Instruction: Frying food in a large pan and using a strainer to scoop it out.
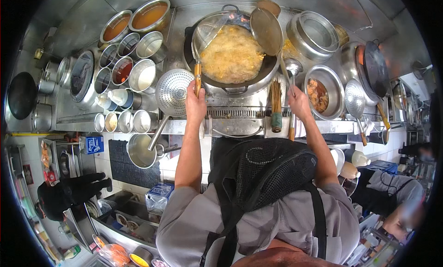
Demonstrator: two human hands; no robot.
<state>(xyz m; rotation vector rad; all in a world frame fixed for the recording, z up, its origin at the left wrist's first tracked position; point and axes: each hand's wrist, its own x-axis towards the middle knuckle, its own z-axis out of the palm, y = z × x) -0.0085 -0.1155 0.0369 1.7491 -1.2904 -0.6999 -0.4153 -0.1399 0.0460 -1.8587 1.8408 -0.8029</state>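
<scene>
A large wok (266, 73) stands on the range, full of bubbling, foamy oil with golden food (232, 56) in it. My left hand (196, 101) grips the wooden handle of a wire-mesh strainer (211, 30), whose head lies over the wok's left side. In my right hand (299, 102) is the handle of a round strainer (266, 31), its head tilted over the wok's right rim. Beside that hand is a metal ladle (293, 66). A perforated skimmer (174, 92) rests close to the left of my left hand.
Metal pots of sauces (121, 70) and squeeze bottles (119, 97) crowd the left counter. At right are a bowl of browned food (324, 94), a bamboo brush (276, 106), another skimmer (354, 95) and stacked pans (316, 31). Flames (238, 18) show behind the wok. Several people are in the kitchen.
</scene>
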